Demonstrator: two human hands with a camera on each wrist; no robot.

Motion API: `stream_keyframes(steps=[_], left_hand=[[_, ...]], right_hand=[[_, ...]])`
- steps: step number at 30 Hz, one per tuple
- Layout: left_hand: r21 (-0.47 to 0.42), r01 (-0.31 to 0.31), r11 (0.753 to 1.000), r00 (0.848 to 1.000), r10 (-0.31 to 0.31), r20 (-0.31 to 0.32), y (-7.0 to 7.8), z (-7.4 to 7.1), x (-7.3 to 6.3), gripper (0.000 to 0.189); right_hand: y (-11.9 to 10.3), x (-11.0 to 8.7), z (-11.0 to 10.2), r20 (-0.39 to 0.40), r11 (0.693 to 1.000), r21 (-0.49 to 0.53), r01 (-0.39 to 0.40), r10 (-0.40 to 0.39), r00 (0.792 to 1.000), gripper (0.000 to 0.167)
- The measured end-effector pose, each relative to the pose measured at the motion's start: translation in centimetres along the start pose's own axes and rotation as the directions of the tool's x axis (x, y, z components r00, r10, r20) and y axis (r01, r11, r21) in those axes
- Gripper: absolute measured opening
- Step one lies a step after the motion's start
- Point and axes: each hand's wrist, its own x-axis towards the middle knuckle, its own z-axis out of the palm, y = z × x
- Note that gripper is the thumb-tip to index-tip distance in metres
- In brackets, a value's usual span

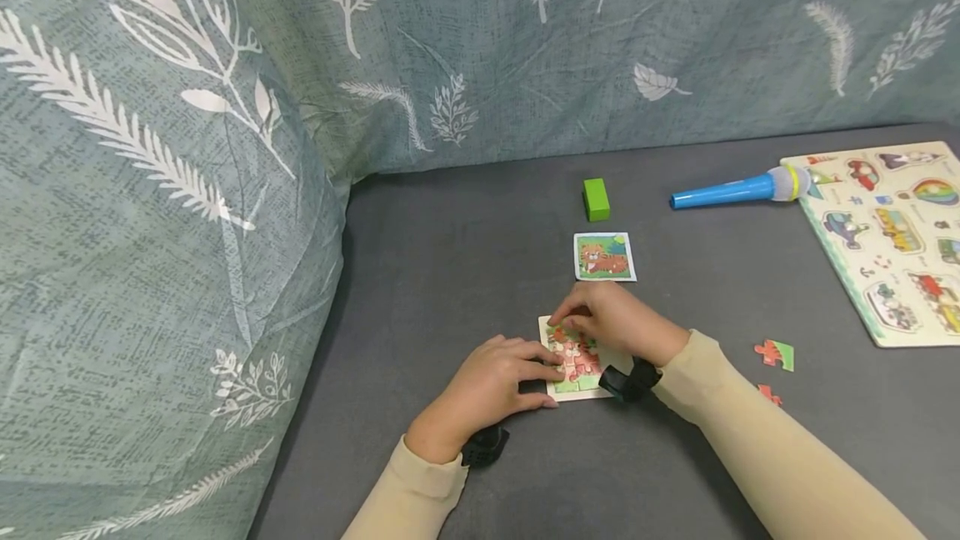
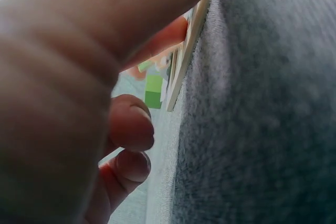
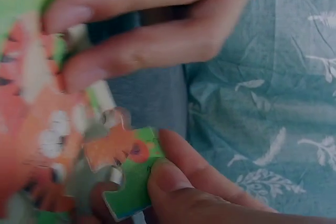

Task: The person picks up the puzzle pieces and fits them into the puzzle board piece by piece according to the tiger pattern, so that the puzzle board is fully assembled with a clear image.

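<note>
A small jigsaw puzzle in a pale wooden tray lies on the dark table, partly covered by both hands. My left hand is at the tray's left side, its fairly straight fingers resting on the puzzle and the thumb by the lower left edge. Over the upper part of the tray, my right hand holds a green and orange puzzle piece, pinched between thumb and finger. In the right wrist view this piece is beside a gap near the orange animal's face. A tiger picture card lies just beyond the tray.
Two loose orange puzzle pieces, one with green and one partly behind the right sleeve, lie to the right. Farther back are a green block, a blue toy microphone and a vehicle puzzle board. A leaf-patterned curtain borders the table.
</note>
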Motion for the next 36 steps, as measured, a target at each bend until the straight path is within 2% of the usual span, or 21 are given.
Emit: stream_keyframes(steps=[3, 6, 14, 18, 22, 25, 29, 36], left_hand=[[0.000, -0.001, 1.000, 1.000, 0.001, -0.007, 0.0, 0.1, 0.0, 0.036], [-0.006, -0.001, 1.000, 1.000, 0.001, -0.007, 0.0, 0.1, 0.1, 0.036], [-0.018, 0.001, 1.000, 1.000, -0.001, -0.008, 0.1, -0.1, 0.2, 0.034], [-0.021, 0.005, 1.000, 1.000, -0.006, -0.007, 0.0, -0.1, 0.1, 0.035], [-0.026, 0.005, 1.000, 1.000, -0.006, -0.011, -0.1, 0.1, 0.0, 0.036], [-0.029, 0.009, 1.000, 1.000, -0.009, -0.010, -0.2, 0.0, 0.0, 0.035], [-0.033, 0.009, 0.999, 1.000, -0.010, -0.015, -0.2, -0.1, 0.0, 0.035], [-0.073, 0.027, 0.997, 1.000, -0.028, -0.008, 0.0, 0.0, -0.1, 0.037]], right_hand=[[-0.2, 0.5, -0.1, 0.011, 1.000, -0.016, 0.025, -0.025, 1.000, 0.015], [-0.3, 0.9, -0.2, 0.012, 0.999, -0.033, 0.007, -0.006, 1.000, 0.012], [0.0, 1.4, -0.7, 0.068, 0.996, 0.077, -0.037, 0.032, 0.997, 0.014], [0.1, 1.5, -0.3, 0.083, 0.998, 0.059, -0.027, 0.022, 0.996, 0.013], [-0.1, 1.4, 0.4, 0.058, 1.000, -0.011, 0.005, -0.004, 0.998, 0.020], [-0.5, 1.1, 0.8, 0.025, 0.994, -0.104, 0.046, -0.044, 0.999, 0.026], [-0.8, 0.3, 1.4, -0.040, 0.968, -0.236, 0.089, -0.101, 0.994, 0.022], [-1.1, -1.5, 1.8, -0.122, 0.926, -0.350, 0.143, -0.196, 0.973, 0.016]])
